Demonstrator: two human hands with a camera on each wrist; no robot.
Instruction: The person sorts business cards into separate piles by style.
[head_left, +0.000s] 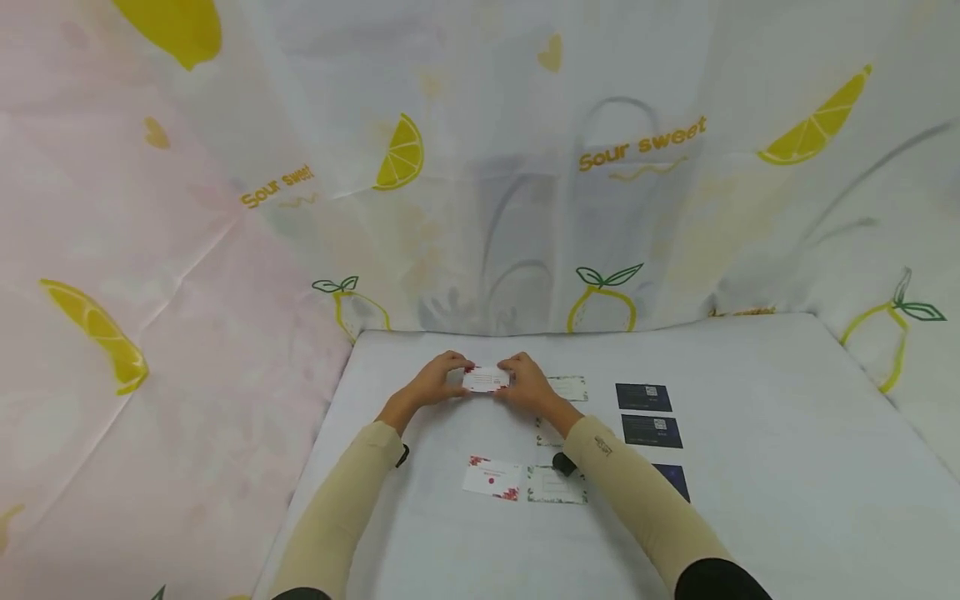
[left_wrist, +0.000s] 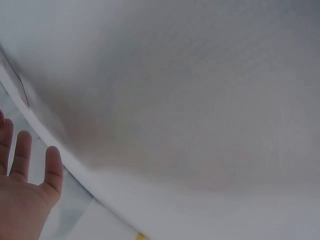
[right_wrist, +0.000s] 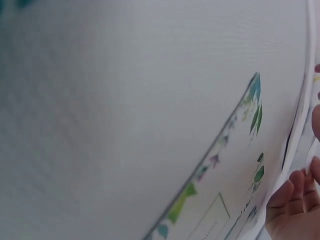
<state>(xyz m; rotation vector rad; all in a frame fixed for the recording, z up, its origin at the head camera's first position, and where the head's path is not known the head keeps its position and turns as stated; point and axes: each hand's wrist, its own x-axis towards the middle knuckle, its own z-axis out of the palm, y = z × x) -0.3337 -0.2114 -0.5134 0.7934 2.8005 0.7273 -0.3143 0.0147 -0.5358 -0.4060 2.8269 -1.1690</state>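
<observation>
Near the far side of the white table, a white card with red floral corners (head_left: 486, 379) is pinched at both ends between thumbs and fingers. My left hand (head_left: 438, 382) grips its left end, and my right hand (head_left: 528, 385) grips its right end. In the left wrist view, the left hand (left_wrist: 22, 195) shows at the lower left with several fingers spread. The right wrist view catches part of the right hand (right_wrist: 297, 210) at the right edge, beside a leaf-bordered card (right_wrist: 225, 215) on the table.
Closer to me lies another red floral card (head_left: 491, 479). Beside it is a green-leaf card (head_left: 557, 485), below two more partly covered by my right arm. Three dark cards (head_left: 643, 397) form a column to the right. A lemon-print curtain (head_left: 480, 208) hangs behind the table (head_left: 765, 433).
</observation>
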